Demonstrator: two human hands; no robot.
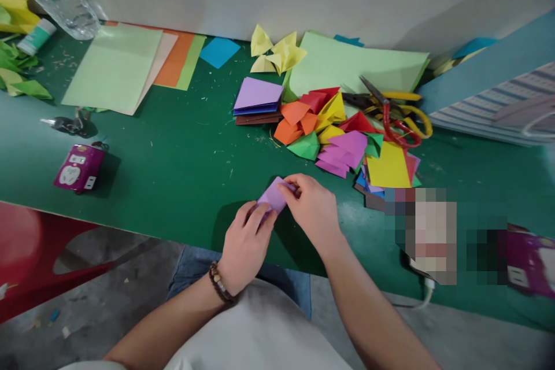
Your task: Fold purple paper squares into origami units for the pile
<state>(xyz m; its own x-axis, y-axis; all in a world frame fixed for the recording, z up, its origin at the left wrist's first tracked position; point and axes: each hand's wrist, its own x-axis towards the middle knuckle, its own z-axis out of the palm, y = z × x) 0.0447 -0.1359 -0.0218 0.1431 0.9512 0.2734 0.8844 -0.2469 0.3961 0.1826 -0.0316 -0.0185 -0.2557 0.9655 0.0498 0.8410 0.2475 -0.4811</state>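
Note:
A small folded piece of lilac origami paper [273, 195] is held between my two hands, low over the green tabletop [173, 179]. My left hand [247, 245], with a dark bead bracelet at the wrist, pinches its lower edge. My right hand [312, 211] grips its upper end with thumb and fingertips. Close beyond my right hand lies a heap of folded paper pieces [333, 133] in orange, red, yellow, pink and green.
Red-handled scissors [390, 118] lie on pale green sheets at the back right. Further sheets, a plastic bottle [65, 8], a tube [37, 36] and a purple power strip [80, 167] stand to the left. A blurred patch covers an area at the right. A red stool [26, 248] stands below the table edge.

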